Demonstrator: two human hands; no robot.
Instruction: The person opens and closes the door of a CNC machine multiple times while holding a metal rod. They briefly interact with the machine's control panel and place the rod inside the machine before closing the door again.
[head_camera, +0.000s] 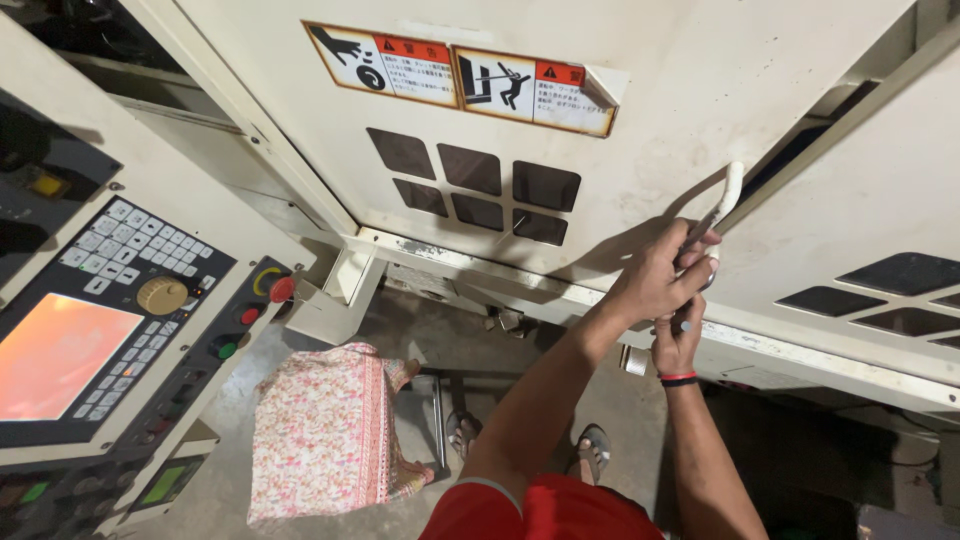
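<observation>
Gripping the white door handle (722, 205) with left hand (655, 282) clamped above right hand (680, 340); pulling evenly, wrists aligned, is keeping the machine door (640, 120) from jamming.

A control panel (110, 330) with orange screen (55, 352); floral cloth (325, 440) covers a stool below.

free: floor gap (520, 350) below machine door, between stool and legs | blocked left: control panel (120, 320), cloth-covered stool (325, 440) | blocked ahead: cream door (650, 130), white handle (728, 195) filled by both hands
</observation>
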